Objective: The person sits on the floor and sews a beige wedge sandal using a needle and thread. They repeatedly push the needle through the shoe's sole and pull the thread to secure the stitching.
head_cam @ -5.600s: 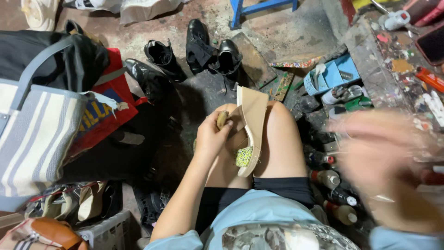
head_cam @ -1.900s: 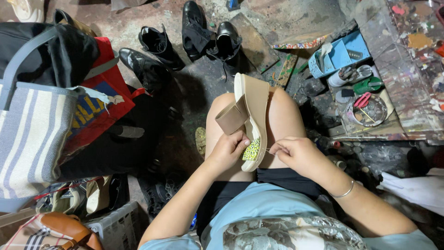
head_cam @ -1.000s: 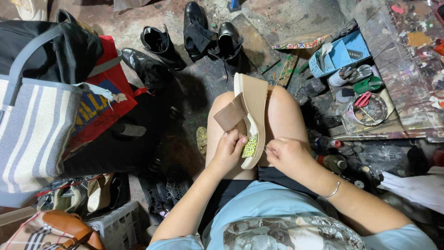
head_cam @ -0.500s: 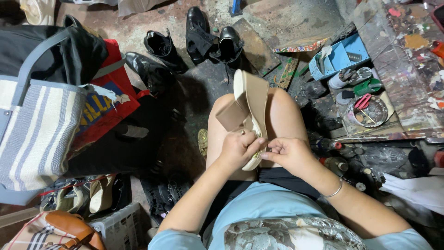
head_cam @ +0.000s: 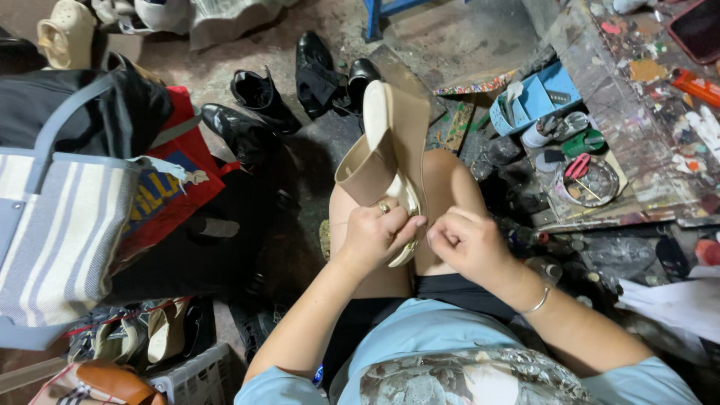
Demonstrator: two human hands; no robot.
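Beige sandal (head_cam: 394, 154) propped sole-up on the knees. Left hand (head_cam: 375, 236) clamped around its lower end; right hand (head_cam: 465, 244) pinched shut at the insole edge beside it. Repair apparently mid-way, strap intact. Black shoes (head_cam: 259, 105) beyond the sandal, striped bag (head_cam: 64, 240) well left; nothing obstructing.

Stained concrete floor (head_cam: 450, 45), paint-smeared workbench (head_cam: 637, 142), blue stool leg (head_cam: 373, 19)
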